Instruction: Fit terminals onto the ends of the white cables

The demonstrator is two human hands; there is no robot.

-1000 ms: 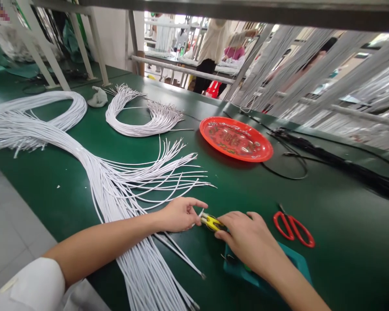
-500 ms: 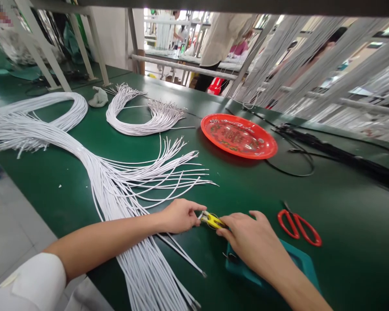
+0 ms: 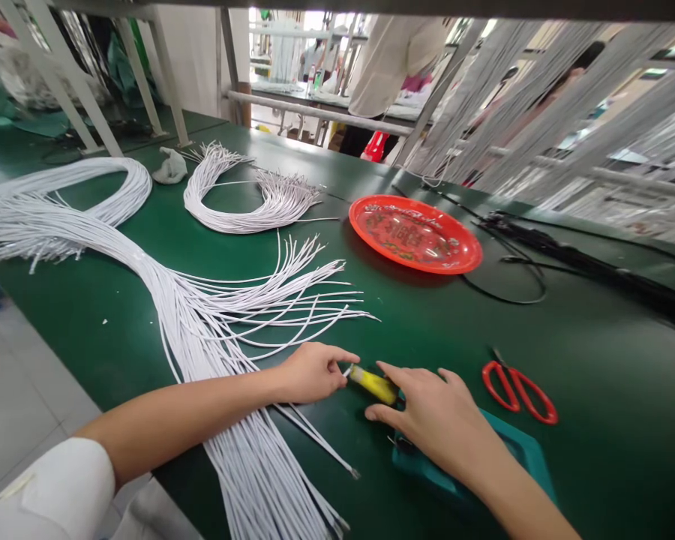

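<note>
My left hand (image 3: pixel 316 373) is closed in a pinch on the end of a white cable (image 3: pixel 347 371), which meets the tip of a small yellow tool (image 3: pixel 376 385). Around the tool's right end, my right hand (image 3: pixel 427 401) has its thumb and index finger spread apart; whether it touches the tool is unclear. The tool is blurred. Beneath my left forearm lies a large bundle of white cables (image 3: pixel 185 322), their loose ends fanned to the right. A teal tray (image 3: pixel 526 450) is partly hidden under my right hand and wrist.
Red-handled scissors (image 3: pixel 520 390) lie right of my right hand. Farther back are a red plate (image 3: pixel 416 234), a curved white cable bundle (image 3: pixel 241 221) and black cables (image 3: pixel 590 259). White cables hang behind the green table (image 3: pixel 613 375). A person in a light top (image 3: pixel 385 67) stands beyond.
My right thumb and index finger have spread apart around the yellow tool, whose right end has shifted slightly right and down. My left hand has barely moved.
</note>
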